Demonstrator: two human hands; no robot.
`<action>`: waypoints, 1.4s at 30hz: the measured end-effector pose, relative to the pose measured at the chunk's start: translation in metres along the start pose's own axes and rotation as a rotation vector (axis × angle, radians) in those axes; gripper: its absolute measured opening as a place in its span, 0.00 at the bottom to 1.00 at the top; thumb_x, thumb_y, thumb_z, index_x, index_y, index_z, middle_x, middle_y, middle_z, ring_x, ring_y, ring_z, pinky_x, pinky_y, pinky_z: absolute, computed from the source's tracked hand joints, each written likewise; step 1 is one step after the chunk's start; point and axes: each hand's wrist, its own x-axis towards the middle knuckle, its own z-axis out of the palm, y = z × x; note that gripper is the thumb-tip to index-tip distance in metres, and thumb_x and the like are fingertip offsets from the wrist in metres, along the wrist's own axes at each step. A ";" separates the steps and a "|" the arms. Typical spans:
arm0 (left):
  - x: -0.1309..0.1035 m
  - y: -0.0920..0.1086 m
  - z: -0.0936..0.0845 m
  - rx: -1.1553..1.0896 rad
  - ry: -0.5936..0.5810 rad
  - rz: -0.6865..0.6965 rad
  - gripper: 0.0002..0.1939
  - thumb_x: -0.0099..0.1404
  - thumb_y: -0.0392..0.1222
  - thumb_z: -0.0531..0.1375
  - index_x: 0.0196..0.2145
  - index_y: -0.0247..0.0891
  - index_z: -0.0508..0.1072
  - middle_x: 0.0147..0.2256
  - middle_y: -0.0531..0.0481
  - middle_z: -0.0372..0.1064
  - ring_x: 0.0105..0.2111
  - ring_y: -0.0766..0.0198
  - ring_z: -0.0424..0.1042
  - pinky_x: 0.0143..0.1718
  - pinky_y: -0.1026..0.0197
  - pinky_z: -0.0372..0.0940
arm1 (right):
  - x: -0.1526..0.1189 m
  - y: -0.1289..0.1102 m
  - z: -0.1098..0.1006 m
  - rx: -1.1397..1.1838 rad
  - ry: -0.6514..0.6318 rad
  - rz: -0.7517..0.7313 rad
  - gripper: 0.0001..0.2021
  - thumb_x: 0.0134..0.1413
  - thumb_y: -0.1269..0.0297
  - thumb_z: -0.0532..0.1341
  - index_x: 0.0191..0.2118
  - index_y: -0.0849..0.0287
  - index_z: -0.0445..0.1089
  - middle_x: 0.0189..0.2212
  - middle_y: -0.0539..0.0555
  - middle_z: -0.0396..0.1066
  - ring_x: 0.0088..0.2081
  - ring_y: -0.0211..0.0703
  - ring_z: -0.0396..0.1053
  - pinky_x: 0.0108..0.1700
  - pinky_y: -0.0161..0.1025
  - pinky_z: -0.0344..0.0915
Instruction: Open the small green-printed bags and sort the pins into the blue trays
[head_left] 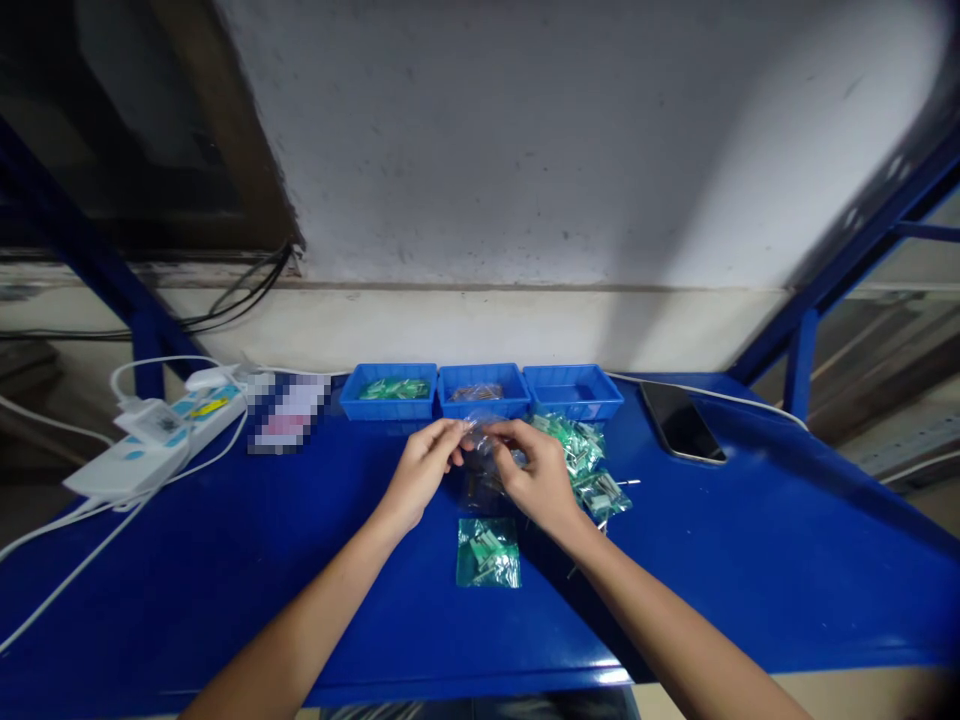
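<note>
Between my two hands is a clear plastic bag (480,432), pinched at its upper edge. My left hand (424,468) grips it from the left with thumb and fingertips. From the other side my right hand (538,472) holds it with curled fingers. The bag's lower part and contents are hard to make out. Nearer me on the table lies a small green-tinted bag (488,553) with pale pieces inside. A pile of similar green bags (577,445) sits just beyond and right of my right hand, partly covered by it.
Three blue trays stand along the back: the left tray (388,410) holds green pieces, the middle tray (484,409) metal-looking pins. A right tray (576,408) stands beside them. A phone (682,422) lies right; a corded power strip (161,435) lies left on the blue table (787,560).
</note>
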 end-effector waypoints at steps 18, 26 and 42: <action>-0.005 -0.013 0.006 0.940 0.036 0.114 0.19 0.60 0.55 0.57 0.45 0.42 0.70 0.39 0.47 0.69 0.37 0.55 0.71 0.33 0.58 0.64 | 0.035 -0.013 -0.035 -0.244 0.532 -0.307 0.10 0.54 0.67 0.57 0.41 0.56 0.72 0.32 0.54 0.69 0.30 0.39 0.65 0.35 0.40 0.63; 0.005 -0.021 0.000 0.595 0.051 0.185 0.03 0.59 0.34 0.57 0.32 0.39 0.68 0.31 0.53 0.65 0.28 0.68 0.66 0.30 0.65 0.61 | 0.047 0.013 -0.021 -0.608 0.070 -0.165 0.20 0.55 0.58 0.56 0.50 0.63 0.67 0.39 0.62 0.68 0.42 0.52 0.64 0.45 0.49 0.61; -0.003 -0.006 0.002 0.291 -0.024 0.235 0.13 0.66 0.47 0.52 0.34 0.38 0.72 0.32 0.50 0.63 0.31 0.65 0.66 0.33 0.63 0.63 | 0.006 0.008 0.000 -0.104 -0.002 -0.058 0.09 0.54 0.69 0.53 0.35 0.57 0.71 0.30 0.53 0.65 0.31 0.40 0.63 0.35 0.37 0.62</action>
